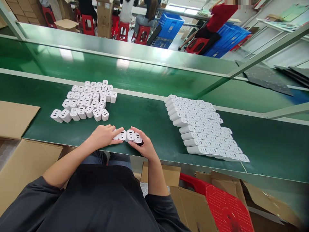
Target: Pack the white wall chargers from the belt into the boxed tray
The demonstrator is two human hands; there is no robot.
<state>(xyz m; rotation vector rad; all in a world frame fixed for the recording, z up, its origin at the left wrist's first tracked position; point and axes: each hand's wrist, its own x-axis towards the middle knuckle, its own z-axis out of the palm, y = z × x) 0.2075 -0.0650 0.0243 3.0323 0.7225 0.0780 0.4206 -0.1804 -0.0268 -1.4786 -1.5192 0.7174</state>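
Near the front edge of the green table [149, 112], a short row of white blocks with dark slots [130, 135] stands between my two hands. My left hand [106, 135] is closed round the blocks at the row's left end. At the right end, my right hand [143, 143] grips the last blocks between thumb and fingers. A loose group of similar white blocks [82, 100] stands beyond my left hand, slots facing up. To the right, many more white blocks [205, 129] stand packed in tight slanted rows.
Cardboard [16, 119] lies on the table's left end. Below the front edge are open cardboard boxes [193, 206] and a red stool [227, 206]. A metal rail [145, 95] runs behind the blocks. Several people sit on red stools beyond, near blue crates [170, 25].
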